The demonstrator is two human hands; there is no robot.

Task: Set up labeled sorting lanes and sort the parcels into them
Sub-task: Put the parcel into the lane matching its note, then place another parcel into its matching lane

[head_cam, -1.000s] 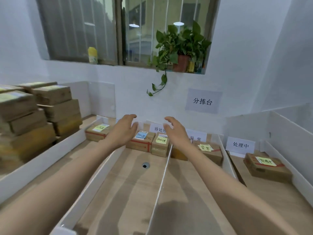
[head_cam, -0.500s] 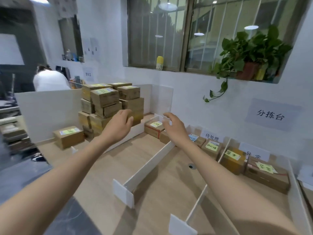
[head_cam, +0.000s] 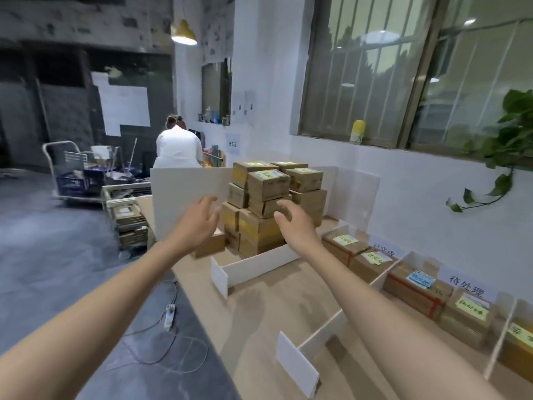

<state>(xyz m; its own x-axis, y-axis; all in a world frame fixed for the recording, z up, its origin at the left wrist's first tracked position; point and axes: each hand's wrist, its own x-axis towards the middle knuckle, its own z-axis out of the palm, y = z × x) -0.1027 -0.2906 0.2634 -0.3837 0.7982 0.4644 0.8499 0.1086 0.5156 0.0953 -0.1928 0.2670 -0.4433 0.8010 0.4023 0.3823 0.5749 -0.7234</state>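
Both hands are held out above the pale wooden tabletop, and nothing is gripped. The left hand is spread with loose fingers; the right hand is spread too, thumb apart.

Just beyond the fingertips a stack of brown cardboard parcels is seen. Yellow slips are stuck on the top ones, but their writing is too blurred to be read, and the full count is hidden by the pile itself. One lone brown parcel is seen low beside the left hand.

To the right of the right hand, lanes are marked off by low white divider boards. Five sorted parcels are counted there:
- **Nearest lane:** two yellow-noted parcels are seen below a faint white label that cannot be made out.
- **Next lane:** a blue-noted parcel and one more yellow-noted are seen by a white label reading "待处理".
- **Frame edge:** the fifth is cut off.

A tall white board is stood up behind the left hand. Further left, a grey concrete floor, a person in a white top and one wire cart are seen. Above the right hand, a barred window is seen, with one yellow bottle on the sill.
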